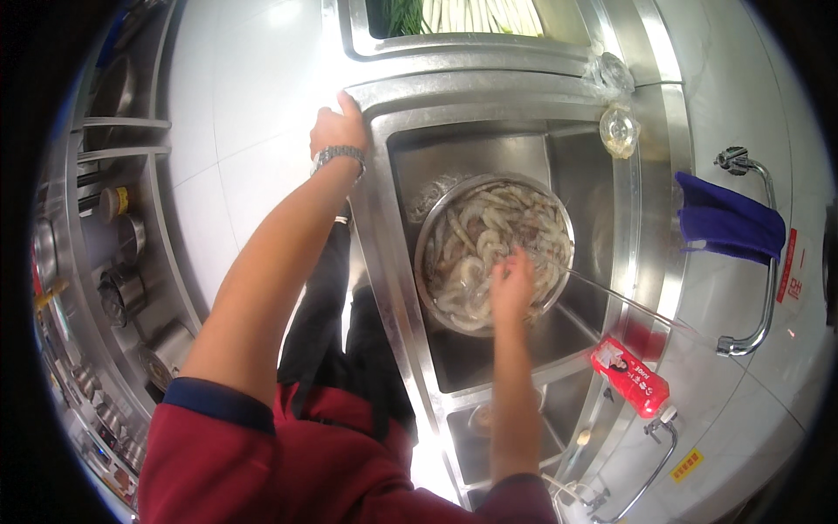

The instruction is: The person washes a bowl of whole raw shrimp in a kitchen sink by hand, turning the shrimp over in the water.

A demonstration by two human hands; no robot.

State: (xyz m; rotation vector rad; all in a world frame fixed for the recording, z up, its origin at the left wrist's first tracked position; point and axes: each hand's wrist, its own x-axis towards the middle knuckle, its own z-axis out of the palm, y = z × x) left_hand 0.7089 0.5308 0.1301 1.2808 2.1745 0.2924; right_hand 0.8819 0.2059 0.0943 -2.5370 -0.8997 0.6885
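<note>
A round metal bowl [419, 262] full of raw shrimp [488, 216] stands in a stainless steel sink [452, 147]. My right hand [512, 288] reaches into the bowl among the shrimp; its fingers are bent and blurred, and I cannot tell if they grip any. Water runs in a thin stream from the wall faucet [733, 345] into the bowl. My left hand [340, 126], with a metal-band watch at the wrist, rests at the sink's outer front edge, its fingers partly hidden.
Beyond lies another basin [458, 46] with long green and white stalks. A purple cloth [727, 219] hangs on the faucet pipe. A red bottle [630, 378] and a clear plastic container [618, 131] are at the sink's back ledge. Shelves with pots [124, 295] stand behind, at left.
</note>
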